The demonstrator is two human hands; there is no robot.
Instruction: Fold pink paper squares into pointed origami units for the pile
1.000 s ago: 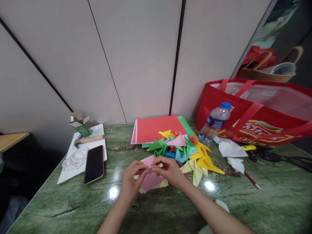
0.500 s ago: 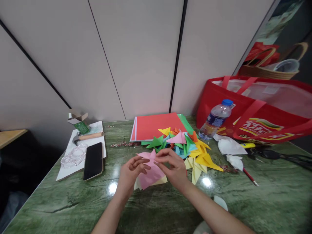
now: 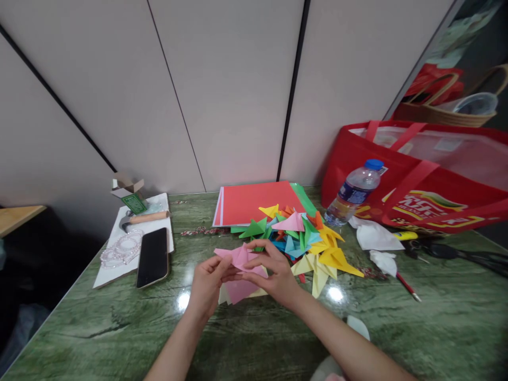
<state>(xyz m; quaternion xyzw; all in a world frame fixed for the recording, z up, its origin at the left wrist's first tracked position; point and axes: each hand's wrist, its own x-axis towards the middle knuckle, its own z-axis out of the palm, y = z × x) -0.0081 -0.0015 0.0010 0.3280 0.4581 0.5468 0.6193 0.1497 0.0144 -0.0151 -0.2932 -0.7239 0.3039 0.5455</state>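
Note:
A partly visible pink origami piece (image 3: 241,257), with a raised point in its middle and a wing-like flap to the left, is held between both hands. My left hand (image 3: 207,283) pinches its lower left side between thumb and fingers. At its right side, my right hand (image 3: 277,271) grips it with bent fingers; they hide part of the folds. Just below lie square pink paper sheets (image 3: 239,292), with pale yellow paper (image 3: 224,295) showing beneath. To the right is a heap of folded paper cranes (image 3: 293,224) in several colours, some of them yellow (image 3: 338,259).
Behind the heap lies a stack of red paper (image 3: 256,201). A water bottle (image 3: 353,194) leans by a red bag (image 3: 413,174). Tissues (image 3: 377,235) and a red pencil (image 3: 407,287) lie right. Leftward are a phone (image 3: 153,257), hammer (image 3: 148,217), beads (image 3: 121,250) and small box (image 3: 133,197).
Both hands have closed in on the pink origami piece, which now shows a flap spread to the left. The left thumb has come onto it. The camera view has shifted slightly.

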